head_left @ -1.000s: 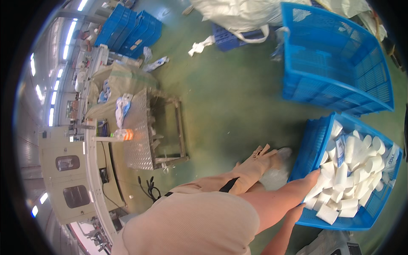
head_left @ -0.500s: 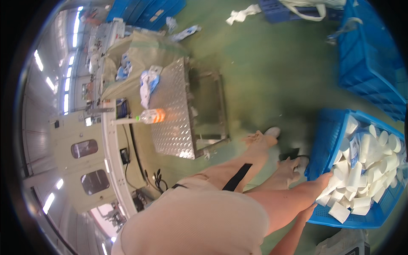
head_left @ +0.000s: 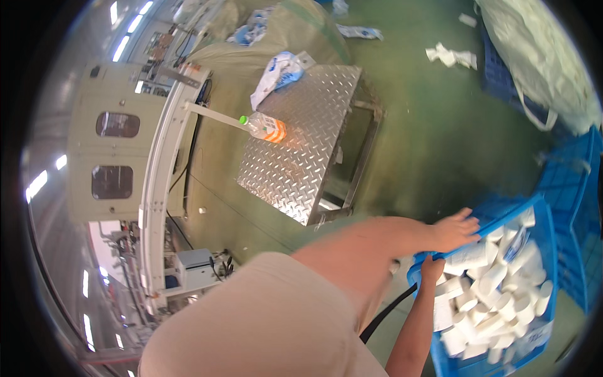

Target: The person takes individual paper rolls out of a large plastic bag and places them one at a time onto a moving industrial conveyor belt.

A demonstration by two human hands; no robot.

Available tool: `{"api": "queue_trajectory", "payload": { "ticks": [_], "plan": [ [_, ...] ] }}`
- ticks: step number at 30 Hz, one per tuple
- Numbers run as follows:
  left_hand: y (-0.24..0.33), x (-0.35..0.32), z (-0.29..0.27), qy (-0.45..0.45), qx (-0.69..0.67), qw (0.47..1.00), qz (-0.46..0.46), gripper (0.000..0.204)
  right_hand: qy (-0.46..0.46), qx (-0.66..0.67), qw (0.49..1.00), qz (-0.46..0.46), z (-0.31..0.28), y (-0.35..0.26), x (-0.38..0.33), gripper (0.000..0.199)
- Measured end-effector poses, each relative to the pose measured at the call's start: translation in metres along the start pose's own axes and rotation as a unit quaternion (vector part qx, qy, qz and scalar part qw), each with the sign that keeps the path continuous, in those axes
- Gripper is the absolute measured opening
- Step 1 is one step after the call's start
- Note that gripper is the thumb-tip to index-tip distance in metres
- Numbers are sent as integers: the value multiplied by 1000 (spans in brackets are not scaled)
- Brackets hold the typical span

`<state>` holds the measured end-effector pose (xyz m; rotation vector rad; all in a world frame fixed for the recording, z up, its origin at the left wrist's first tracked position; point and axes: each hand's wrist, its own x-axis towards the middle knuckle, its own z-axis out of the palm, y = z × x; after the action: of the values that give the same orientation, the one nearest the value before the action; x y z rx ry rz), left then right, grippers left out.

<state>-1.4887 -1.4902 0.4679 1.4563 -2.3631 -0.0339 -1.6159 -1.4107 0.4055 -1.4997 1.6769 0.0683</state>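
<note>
A blue plastic crate at the lower right is heaped with short white cylinders. A small blue-and-white wrapper lies among them. Over the crate's near upper corner my left hand is open, its fingers spread apart; whether it touches the rim, I cannot tell. Below it, my right hand is closed around the crate's rim, its fingers partly hidden. Nothing shows in the left hand.
A metal checker-plate platform bears a clear bottle with a green cap and a crumpled blue-and-white bag. Another blue crate stands at the far right. White scraps litter the green floor. A pale machine is at left.
My left hand has come off the white cylinders and opened above the rim. My right hand stays on the rim. The view has turned, and the crate now sits lower and further left.
</note>
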Motion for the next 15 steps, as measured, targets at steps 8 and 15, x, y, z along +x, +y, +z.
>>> {"api": "queue_trajectory", "payload": {
  "ticks": [8, 15],
  "plan": [
    [-109, -286, -210, 55, 76, 766, -636, 45, -87, 80, 993, 9, -7, 34, 17, 45],
    [-146, -402, -325, 120, 52, 561, -817, 83, -274, 106, 941, -168, -84, -221, -50, 38]
  ]
}}
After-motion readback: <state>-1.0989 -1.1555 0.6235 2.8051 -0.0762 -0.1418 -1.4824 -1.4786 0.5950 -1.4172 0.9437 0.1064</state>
